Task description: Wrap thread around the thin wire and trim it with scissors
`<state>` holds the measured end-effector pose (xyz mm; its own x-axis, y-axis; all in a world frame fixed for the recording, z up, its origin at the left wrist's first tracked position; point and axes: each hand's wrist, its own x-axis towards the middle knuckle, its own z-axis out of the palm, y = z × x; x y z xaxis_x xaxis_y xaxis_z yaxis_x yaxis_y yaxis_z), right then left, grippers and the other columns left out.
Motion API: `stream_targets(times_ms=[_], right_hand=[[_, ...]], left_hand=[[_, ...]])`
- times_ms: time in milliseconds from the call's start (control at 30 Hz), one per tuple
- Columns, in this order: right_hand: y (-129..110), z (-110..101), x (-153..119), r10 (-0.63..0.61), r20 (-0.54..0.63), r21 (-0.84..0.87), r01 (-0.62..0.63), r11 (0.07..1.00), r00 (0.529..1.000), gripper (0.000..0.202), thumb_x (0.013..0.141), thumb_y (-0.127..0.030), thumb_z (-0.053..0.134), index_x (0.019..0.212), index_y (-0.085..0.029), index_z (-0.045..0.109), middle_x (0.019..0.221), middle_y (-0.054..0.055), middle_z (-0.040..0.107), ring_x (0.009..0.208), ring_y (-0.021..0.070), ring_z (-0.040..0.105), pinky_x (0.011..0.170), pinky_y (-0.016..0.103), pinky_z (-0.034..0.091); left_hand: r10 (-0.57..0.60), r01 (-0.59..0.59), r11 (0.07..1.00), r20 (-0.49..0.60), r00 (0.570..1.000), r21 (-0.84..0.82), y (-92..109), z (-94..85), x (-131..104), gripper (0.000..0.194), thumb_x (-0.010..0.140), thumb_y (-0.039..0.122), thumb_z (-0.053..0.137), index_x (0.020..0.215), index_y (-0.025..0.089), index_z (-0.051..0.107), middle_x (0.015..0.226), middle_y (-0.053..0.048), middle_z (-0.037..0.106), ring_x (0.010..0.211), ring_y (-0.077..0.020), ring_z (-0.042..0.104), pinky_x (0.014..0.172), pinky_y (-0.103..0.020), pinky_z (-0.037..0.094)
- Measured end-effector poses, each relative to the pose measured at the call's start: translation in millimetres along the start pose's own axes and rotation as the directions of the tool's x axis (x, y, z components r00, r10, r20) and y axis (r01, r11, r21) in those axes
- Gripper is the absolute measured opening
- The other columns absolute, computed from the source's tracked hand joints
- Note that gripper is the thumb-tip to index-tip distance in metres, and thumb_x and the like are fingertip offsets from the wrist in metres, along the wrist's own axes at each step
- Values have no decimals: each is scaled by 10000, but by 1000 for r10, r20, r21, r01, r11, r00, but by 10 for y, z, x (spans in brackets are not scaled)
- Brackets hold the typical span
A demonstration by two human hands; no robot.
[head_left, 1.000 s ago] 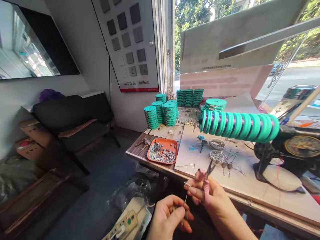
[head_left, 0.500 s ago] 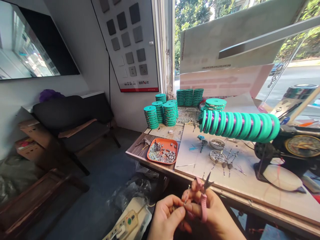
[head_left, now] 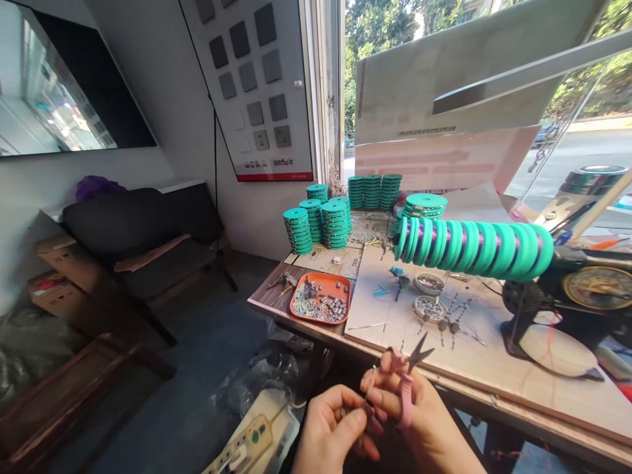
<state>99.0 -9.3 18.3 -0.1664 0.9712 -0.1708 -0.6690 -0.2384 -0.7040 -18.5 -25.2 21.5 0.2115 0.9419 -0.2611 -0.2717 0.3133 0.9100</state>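
My right hand (head_left: 419, 421) holds small pink-handled scissors (head_left: 407, 378), blades pointing up and to the right, and its fingertips also pinch a thin metal pin (head_left: 368, 392). My left hand (head_left: 330, 434) is curled just below and left of it, fingers closed on the lower end of the same small piece. Both hands hover in front of the near edge of the worktable (head_left: 494, 375). A row of teal spools (head_left: 469, 247) wound with purple thread sits on a horizontal spindle above the table.
An orange tray (head_left: 320, 297) of small metal parts, two small round dishes (head_left: 428, 296) and stacks of teal spools (head_left: 320, 224) stand on the table. A black winding machine (head_left: 567, 296) is at right. A power strip (head_left: 247, 441) lies on the floor; a dark chair (head_left: 143, 243) stands at left.
My right hand dropped from above the table edge down to my left hand, then turned the scissors so the blades tilt further right. My left hand stayed put.
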Motion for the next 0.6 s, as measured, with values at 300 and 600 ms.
stream_targets(times_ms=[300, 600], right_hand=[[-17, -17, 49, -99, -92, -102, 89, 991, 991, 438, 548, -264, 790, 772, -192, 421, 626, -24, 602, 433, 52, 433, 428, 167, 342], [-146, -92, 132, -108, -105, -167, 90, 982, 989, 426, 526, -240, 800, 764, -208, 448, 579, -74, 544, 460, 70, 449, 461, 178, 349]], left_hand=[[-11, 10, 999, -14, 1000, -37, -143, -64, 50, 346, 580, 439, 702, 660, 119, 598, 576, -39, 645, 405, -78, 535, 437, -174, 375], [135, -131, 985, -28, 990, 109, 5, 10, 14, 255, 646, 389, 661, 656, 136, 637, 656, -44, 640, 507, -97, 550, 511, -194, 396]])
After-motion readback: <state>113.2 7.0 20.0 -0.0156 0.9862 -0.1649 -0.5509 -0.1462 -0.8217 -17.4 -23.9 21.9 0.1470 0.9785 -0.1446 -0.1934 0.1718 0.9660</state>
